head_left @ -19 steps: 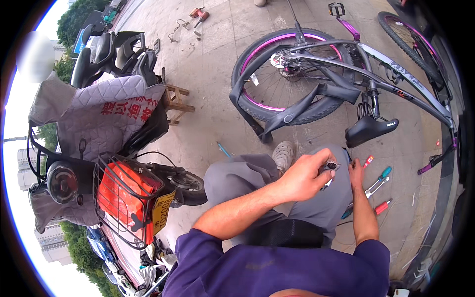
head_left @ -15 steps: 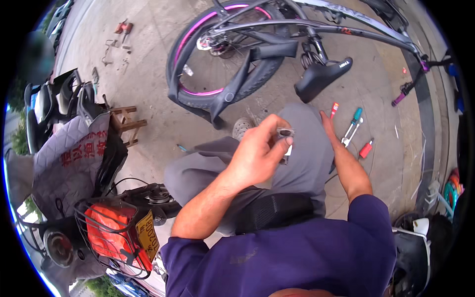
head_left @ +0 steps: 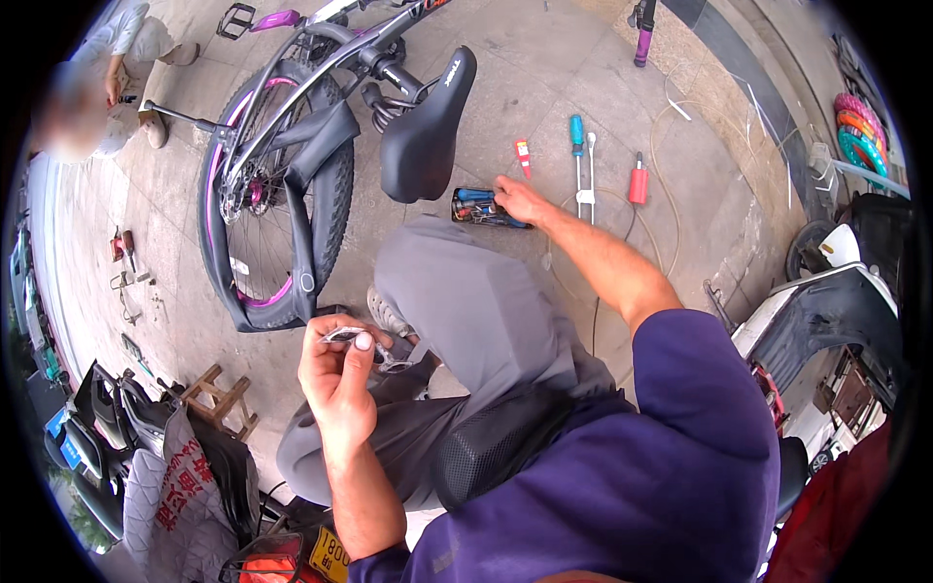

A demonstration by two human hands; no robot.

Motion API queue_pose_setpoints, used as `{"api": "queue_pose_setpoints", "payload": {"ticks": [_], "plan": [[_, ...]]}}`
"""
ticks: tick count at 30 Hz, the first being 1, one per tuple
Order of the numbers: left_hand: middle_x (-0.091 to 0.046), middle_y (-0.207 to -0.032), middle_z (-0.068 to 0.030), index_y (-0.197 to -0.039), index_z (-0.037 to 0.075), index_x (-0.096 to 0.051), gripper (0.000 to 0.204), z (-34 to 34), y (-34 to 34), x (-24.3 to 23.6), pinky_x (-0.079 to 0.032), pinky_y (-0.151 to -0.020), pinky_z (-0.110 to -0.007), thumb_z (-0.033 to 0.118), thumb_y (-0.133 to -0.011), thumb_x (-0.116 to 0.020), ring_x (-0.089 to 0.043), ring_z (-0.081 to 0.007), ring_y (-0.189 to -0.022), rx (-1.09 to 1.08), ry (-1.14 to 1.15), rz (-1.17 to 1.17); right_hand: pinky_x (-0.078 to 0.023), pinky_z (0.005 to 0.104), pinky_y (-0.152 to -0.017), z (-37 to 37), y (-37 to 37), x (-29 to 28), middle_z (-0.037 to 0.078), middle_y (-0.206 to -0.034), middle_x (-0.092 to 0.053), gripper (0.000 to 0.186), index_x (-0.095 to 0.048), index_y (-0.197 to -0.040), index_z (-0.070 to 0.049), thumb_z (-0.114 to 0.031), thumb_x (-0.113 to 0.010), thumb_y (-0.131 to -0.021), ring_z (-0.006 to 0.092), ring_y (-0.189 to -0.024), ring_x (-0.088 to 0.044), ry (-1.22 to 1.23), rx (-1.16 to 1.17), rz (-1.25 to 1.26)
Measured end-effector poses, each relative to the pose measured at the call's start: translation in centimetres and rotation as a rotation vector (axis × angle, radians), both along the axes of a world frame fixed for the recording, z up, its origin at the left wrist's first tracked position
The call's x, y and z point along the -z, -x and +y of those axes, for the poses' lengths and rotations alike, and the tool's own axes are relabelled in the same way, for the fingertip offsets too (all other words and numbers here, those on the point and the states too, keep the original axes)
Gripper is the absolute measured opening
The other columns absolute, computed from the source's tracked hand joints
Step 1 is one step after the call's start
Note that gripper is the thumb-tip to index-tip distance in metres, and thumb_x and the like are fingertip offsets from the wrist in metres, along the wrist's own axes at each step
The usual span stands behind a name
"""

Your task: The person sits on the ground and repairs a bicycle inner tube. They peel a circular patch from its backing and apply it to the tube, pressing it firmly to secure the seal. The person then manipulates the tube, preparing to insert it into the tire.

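Observation:
My left hand [head_left: 338,384] pinches a small, pale, crinkled packet [head_left: 394,365] between thumb and fingers, above my left leg. What the packet holds does not show. Out to the right, my right hand [head_left: 526,201] reaches down to a dark tray of tools [head_left: 468,216] on the ground by my knee. Its fingertips are drawn together among the tools, and what they grip is hidden. Beyond my left hand lies a bicycle wheel with a black tyre [head_left: 337,185] and pink rim. A flat black inner tube [head_left: 299,182] hangs out across it.
The bicycle saddle [head_left: 428,131] stands near the tray. Further right lie a red-and-white tube [head_left: 523,158], a teal-handled screwdriver [head_left: 577,136], a spanner [head_left: 591,160] and a red cylinder [head_left: 638,185]. A wooden stool [head_left: 222,396] stands left. Another person [head_left: 117,58] sits at the far left.
The view has swung to the right. My right hand has moved from beside my knee to the tool tray. My left hand still holds the packet, now lower and further left.

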State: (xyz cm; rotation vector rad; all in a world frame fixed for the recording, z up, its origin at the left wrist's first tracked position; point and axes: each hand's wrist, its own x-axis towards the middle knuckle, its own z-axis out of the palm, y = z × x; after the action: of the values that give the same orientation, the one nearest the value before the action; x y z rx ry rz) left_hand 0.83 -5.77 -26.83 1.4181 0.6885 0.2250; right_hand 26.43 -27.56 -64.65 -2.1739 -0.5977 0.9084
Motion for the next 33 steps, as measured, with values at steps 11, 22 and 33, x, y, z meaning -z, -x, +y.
{"api": "queue_pose_setpoints", "payload": {"ticks": [11,22,33], "plan": [[-0.064,-0.087,-0.0102,-0.104,0.002,-0.053,0.014,0.7,0.7,0.3,-0.046,-0.069,-0.026,0.010,-0.097,-0.063,-0.058,-0.0138,-0.074,-0.030,-0.026,0.054,-0.050,0.0412,-0.089,0.6,0.7,-0.1,0.021,-0.111,-0.069,0.039,-0.056,-0.132,-0.005,-0.020,-0.057,-0.096,0.0330,-0.103,-0.065,-0.043,0.006,0.132],[-0.063,-0.087,-0.0088,-0.101,0.002,-0.053,0.008,0.5,0.5,0.2,-0.045,-0.070,-0.025,0.005,-0.098,-0.060,-0.057,-0.0122,-0.077,-0.032,-0.058,-0.007,-0.052,0.0491,-0.086,0.4,3.8,-2.7,0.014,-0.100,-0.064,0.028,-0.066,-0.106,-0.010,-0.008,-0.068,-0.077,0.0351,-0.103,-0.062,0.095,-0.408,-0.379],[-0.067,-0.087,-0.0062,-0.104,0.003,-0.054,0.008,0.1,-0.6,-0.9,-0.042,-0.065,-0.022,0.000,-0.098,-0.057,-0.051,-0.0061,-0.071,0.028,-0.081,-0.111,-0.053,0.0523,-0.089,2.4,4.6,-0.4,0.025,-0.107,-0.063,0.028,-0.069,-0.109,-0.009,-0.013,-0.066,-0.081,0.0443,-0.100,-0.065,0.190,-0.202,-0.229]]}}
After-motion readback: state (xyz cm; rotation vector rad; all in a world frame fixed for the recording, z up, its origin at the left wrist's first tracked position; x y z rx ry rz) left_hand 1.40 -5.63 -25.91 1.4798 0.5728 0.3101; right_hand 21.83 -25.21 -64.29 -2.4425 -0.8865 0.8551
